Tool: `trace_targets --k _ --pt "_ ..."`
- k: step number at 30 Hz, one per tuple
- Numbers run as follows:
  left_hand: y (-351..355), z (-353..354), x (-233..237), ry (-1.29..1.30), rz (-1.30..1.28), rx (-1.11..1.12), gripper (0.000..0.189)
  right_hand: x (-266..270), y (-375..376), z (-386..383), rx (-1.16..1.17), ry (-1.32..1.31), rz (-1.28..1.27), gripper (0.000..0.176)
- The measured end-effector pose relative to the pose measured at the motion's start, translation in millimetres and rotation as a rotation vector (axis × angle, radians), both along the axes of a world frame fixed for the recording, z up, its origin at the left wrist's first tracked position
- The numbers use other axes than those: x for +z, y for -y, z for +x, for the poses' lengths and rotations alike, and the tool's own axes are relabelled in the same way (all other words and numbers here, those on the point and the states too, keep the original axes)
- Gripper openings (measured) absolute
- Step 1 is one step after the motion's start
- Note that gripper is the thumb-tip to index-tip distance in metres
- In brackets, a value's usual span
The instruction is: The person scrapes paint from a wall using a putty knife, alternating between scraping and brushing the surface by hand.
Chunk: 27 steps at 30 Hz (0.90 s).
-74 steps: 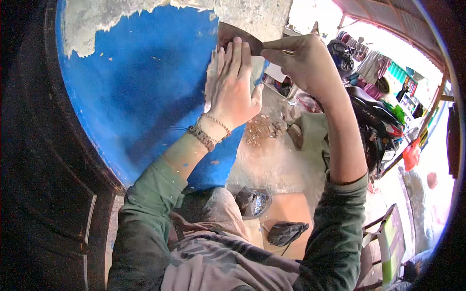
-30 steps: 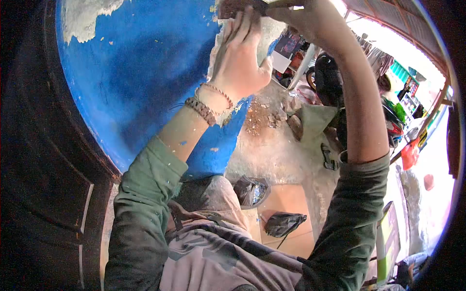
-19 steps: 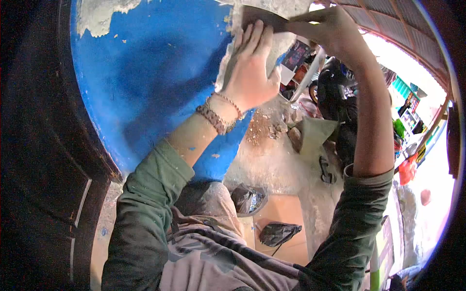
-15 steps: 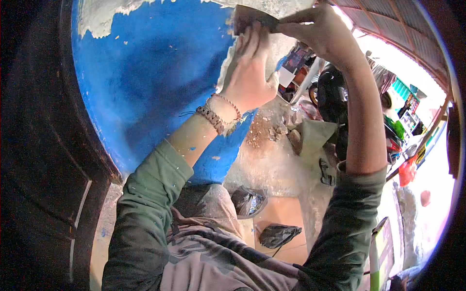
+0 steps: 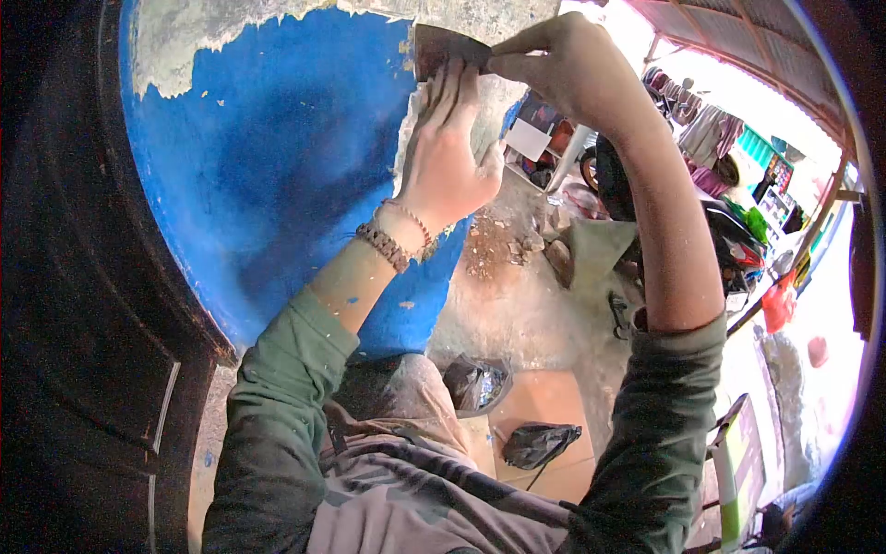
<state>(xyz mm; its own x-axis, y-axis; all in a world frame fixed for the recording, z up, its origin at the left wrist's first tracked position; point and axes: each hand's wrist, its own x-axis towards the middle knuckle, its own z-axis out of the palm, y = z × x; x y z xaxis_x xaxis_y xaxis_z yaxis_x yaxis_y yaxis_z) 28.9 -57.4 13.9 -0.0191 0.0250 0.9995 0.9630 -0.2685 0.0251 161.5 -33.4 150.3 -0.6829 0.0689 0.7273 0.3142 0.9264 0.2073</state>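
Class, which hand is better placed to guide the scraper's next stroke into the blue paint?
Probably the right hand: it grips the scraper at one end, while the left hand only lays extended fingers against the blade, beside the blue paint.

The light is strong and white from the far right, where the background is washed out. A soft dark shadow lies on the blue wall point(image 5: 277, 166). The left edge is almost black and grainy. The round lens bends the borders, and small far things look unclear.
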Motion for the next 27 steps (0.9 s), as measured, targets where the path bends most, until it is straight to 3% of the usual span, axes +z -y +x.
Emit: trace_targets --k 1,5,8,13,16,18,20,21,22,24,25,26,27 --pt "0 2 1 -0.017 0.002 0.031 0.068 2 4 1 -0.043 -0.017 -0.206 0.034" --pt "7 5 0 -0.070 -0.054 0.062 0.069 21 32 22 -0.151 0.086 -0.394 0.029" --pt "-4 4 0 0.030 -0.018 0.028 0.070 14 21 8 -0.103 0.072 -0.266 0.029" --pt "4 3 3 -0.024 -0.072 0.047 0.072 29 22 12 -0.104 0.170 -0.234 0.029" --pt "0 5 4 0.000 -0.043 0.024 0.072 21 29 12 -0.166 0.130 -0.363 0.027" --pt "1 5 1 -0.030 -0.063 0.002 0.072 19 13 12 -0.091 0.116 -0.286 0.027" --pt "1 9 -5 0.010 -0.083 0.046 0.073 12 -2 4 -0.009 0.092 -0.363 0.026" --pt "1 7 -6 0.009 -0.085 0.046 0.073 10 15 8 -0.058 0.124 -0.208 0.029" --pt "1 3 -7 0.025 -0.085 -0.001 0.074 7 15 11 -0.057 0.123 -0.208 0.029" --pt "-1 4 -11 0.034 -0.097 -0.058 0.076 0 10 19 0.134 0.075 -0.162 0.028" --pt "2 5 -14 0.010 -0.134 0.013 0.076 6 6 20 -0.171 0.165 -0.184 0.027" --pt "5 5 -18 -0.008 -0.165 0.090 0.077 1 2 17 -0.168 0.171 -0.175 0.027" --pt "4 8 -20 0.020 -0.180 0.016 0.076 -15 -8 13 -0.094 0.086 -0.208 0.028"
